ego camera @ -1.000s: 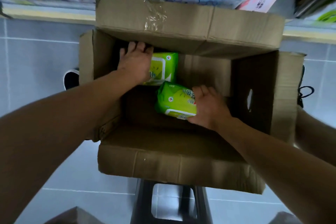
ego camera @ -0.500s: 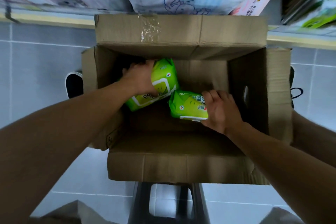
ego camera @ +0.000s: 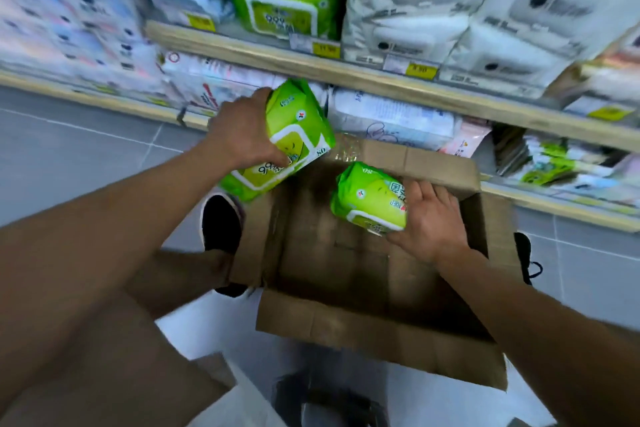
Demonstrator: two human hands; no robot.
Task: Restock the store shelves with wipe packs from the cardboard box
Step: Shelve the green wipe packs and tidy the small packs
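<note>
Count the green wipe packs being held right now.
2. One pack is gripped by the left hand, lifted past the box's left edge. The other pack is held by the right hand over the box. Similar packs sit shelved above.

Hands: two — left hand (ego camera: pixel 242 135) and right hand (ego camera: pixel 431 220)
Green wipe packs in hand: two — left pack (ego camera: pixel 291 146), right pack (ego camera: pixel 369 201)
Green wipe packs stacked on the upper shelf: two in view (ego camera: pixel 284 12)
Cardboard boxes: one (ego camera: pixel 374 340), open
Shelf boards: two in view — upper shelf (ego camera: pixel 346 74), lower shelf (ego camera: pixel 554 206)
Black shoes: two (ego camera: pixel 221 222)
Yellow price tags on the upper shelf edge: at least four (ego camera: pixel 420 70); blur hides any more
</note>
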